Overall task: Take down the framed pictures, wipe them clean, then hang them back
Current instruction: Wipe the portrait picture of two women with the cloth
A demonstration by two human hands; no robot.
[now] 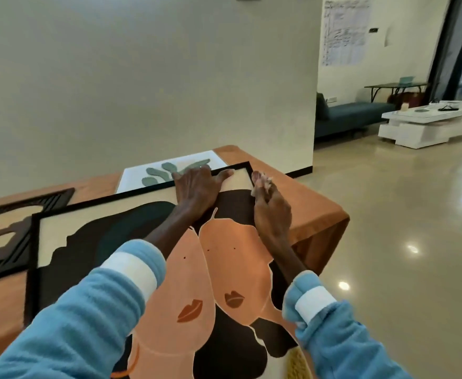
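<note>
Left grip (194, 190) spread flat, pinning framed picture (115, 231) beneath it on counter (314, 214). Right grip (272, 212) pinching pale wipe (262, 184) at far corner. I fear hard stroke skids picture off counter edge beside right grip.

Cream wall (142, 77) across upper left; at right, glossy beige floor (402, 214), blue sofa (353, 113), white low table (427, 124), papers (344, 31) pinned above.

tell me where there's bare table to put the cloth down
Bare wood shows along the right edge of the table beside the large framed picture, and at the back between the dark frame and the leaf picture. The middle is crowded with frames.
</note>
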